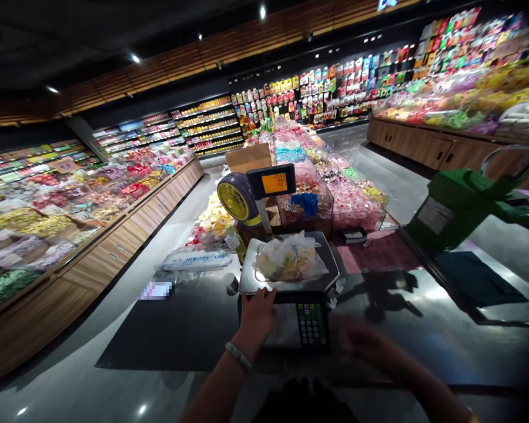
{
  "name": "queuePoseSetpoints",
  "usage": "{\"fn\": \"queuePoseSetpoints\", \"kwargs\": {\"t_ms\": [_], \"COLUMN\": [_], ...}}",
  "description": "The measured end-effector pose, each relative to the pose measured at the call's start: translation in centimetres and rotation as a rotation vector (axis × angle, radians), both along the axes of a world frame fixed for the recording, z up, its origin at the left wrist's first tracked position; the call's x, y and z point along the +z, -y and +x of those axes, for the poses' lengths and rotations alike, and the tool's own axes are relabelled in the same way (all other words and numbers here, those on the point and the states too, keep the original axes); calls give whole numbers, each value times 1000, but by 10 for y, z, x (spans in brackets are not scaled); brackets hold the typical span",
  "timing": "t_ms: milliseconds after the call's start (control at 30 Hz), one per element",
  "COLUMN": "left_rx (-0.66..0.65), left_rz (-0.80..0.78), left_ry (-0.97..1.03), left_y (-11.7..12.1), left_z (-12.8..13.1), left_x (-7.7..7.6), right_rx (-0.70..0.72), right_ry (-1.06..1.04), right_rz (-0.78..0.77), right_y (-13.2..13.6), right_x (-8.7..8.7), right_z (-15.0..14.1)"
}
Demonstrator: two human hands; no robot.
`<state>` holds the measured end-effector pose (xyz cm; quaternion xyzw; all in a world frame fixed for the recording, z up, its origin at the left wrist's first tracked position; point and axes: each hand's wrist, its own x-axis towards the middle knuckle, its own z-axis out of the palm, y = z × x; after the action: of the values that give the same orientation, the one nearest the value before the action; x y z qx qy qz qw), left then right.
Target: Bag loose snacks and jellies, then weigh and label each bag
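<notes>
A digital weighing scale [247, 273] stands on the dark counter. On its metal pan rests a clear plastic bag [293, 258] with pale yellowish contents that I cannot make out. My left hand [258, 320] lies over the left part of the scale's front panel, its fingers stretched to the front edge of the pan. To the right of the keypad [311, 326], my right hand [364, 341] is smeared by motion, and its fingers cannot be made out. An orange-lit display [275, 183] rises on a post behind the pan.
Left of the scale lie a roll of plastic bags [196, 260] and a card-like item [157, 290]. A yellow-and-purple fan [235, 198] stands behind. Candy bins [357, 205] stretch beyond the counter. A green bag-like thing [445, 205] and a dark flat item [480, 279] are at right.
</notes>
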<state>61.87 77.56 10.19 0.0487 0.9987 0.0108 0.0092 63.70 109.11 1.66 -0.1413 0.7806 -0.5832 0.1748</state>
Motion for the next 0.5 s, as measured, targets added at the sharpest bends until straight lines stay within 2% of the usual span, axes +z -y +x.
{"fn": "queuePoseSetpoints", "kwargs": {"t_ms": [33, 67, 167, 300, 400, 500], "left_rx": [11, 25, 33, 0, 7, 7], "left_rz": [8, 17, 42, 135, 175, 208], "left_ry": [-28, -67, -195, -333, -237, -94], "left_y": [-3, -7, -28, -68, -89, -93], "left_z": [-4, -10, -42, -101, -136, -153], "left_x": [6, 13, 35, 60, 68, 67], "right_rx": [-5, -56, -242, -335, -406, -445], "right_ry": [66, 91, 61, 75, 85, 83], "right_rz": [-134, -198, -242, -352, -427, -465], "right_y": [-3, -5, -2, 15, 25, 30], "right_x": [13, 24, 42, 35, 24, 22], "right_z": [1, -2, -21, -48, -57, -59]}}
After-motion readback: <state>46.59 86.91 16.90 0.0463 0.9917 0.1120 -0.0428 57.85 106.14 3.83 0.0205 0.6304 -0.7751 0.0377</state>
